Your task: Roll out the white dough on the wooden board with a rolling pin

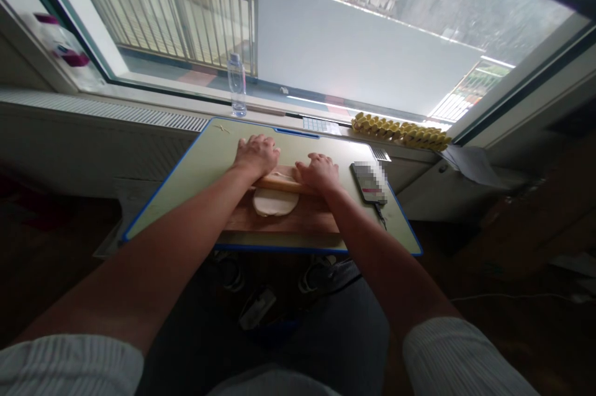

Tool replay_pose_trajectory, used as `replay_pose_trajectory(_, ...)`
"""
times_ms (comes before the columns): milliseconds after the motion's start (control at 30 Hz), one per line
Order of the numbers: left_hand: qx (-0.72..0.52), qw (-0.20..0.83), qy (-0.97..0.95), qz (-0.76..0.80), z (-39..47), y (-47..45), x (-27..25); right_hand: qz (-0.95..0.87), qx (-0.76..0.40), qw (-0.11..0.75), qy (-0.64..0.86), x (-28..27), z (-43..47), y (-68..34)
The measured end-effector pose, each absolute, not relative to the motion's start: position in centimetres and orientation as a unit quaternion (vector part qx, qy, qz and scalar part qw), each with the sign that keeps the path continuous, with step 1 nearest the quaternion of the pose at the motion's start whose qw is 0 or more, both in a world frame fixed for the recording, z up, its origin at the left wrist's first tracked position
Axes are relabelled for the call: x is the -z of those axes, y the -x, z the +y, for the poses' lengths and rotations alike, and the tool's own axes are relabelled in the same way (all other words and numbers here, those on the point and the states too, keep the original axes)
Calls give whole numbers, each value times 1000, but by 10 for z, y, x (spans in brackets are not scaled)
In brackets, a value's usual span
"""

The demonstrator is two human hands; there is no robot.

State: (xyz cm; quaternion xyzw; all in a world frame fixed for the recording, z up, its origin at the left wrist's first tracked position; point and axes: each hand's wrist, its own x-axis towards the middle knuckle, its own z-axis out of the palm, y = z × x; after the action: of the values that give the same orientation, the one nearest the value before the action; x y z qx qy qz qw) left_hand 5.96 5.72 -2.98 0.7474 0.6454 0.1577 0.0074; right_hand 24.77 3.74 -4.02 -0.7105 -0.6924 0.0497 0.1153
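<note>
A wooden rolling pin point(285, 184) lies crosswise over a flat, pale round of dough point(275, 203). Beneath the dough is a brown wooden board point(302, 221). My left hand point(257, 155) is over the pin's left end, its fingers curled and pointing away from me. Over the right end rests my right hand point(321, 171), fingers likewise bent around it. Both palms cover the pin's ends, so the grips are partly hidden. Most of the dough shows on my side of the pin, with a thin edge beyond it.
The board sits on a small, blue-edged table point(186, 191). A phone point(369, 182) with a cable lies at its right. On the sill behind stand a clear bottle point(237, 85) and yellow egg trays point(400, 131). A radiator point(93, 135) is at the left.
</note>
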Motion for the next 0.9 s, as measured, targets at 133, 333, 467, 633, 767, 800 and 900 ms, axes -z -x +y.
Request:
replay_pose_trajectory(133, -152, 9, -748, 647, 61, -59, 31, -694, -38, 116, 710, 41, 40, -248)
replay_pose_trajectory(333, -144, 9, -752, 643, 58, -58, 33, -696, -38, 118, 707, 39, 35, -247)
replay_pose_trajectory(467, -130, 12, -755, 642, 54, -57, 33, -694, -52, 115, 709, 39, 30, -247)
replay_pose_trajectory(633, -111, 22, -760, 640, 45, -57, 30, -695, -69, 119, 706, 39, 21, -248)
replay_pose_trajectory(767, -97, 26, -765, 636, 37, -57, 27, -698, -80, 112, 703, 38, 13, -248)
replay_pose_trajectory(800, -93, 28, -768, 633, 35, -57, 26, -698, -82, 109, 703, 37, 12, -248)
replay_pose_trajectory(900, -86, 30, -774, 626, 31, -56, 26, -704, -88, 99, 698, 37, 7, -249)
